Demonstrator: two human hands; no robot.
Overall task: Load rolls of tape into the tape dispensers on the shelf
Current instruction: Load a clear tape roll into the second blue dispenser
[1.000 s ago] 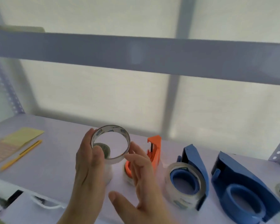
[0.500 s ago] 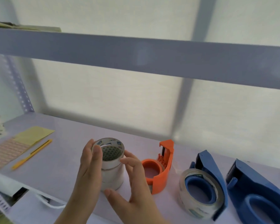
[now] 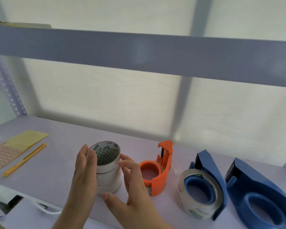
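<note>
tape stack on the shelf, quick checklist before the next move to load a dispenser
1. Top roll gripped: ok, left hand grips it on the stack; right hand is open beside it.
2. Stack seated on the shelf: ok.
3. Empty dispenser available: ok, far-right blue dispenser has a bare hub.
4. Middle blue dispenser: ok, already holds a roll.
5. Orange dispenser loaded: cannot tell.

Far left on the shelf: yellow paper sheet [image 3: 27, 140], pink gridded sheet [image 3: 2, 156] touching it, yellow utility knife [image 3: 24, 159] just beside both.
</note>
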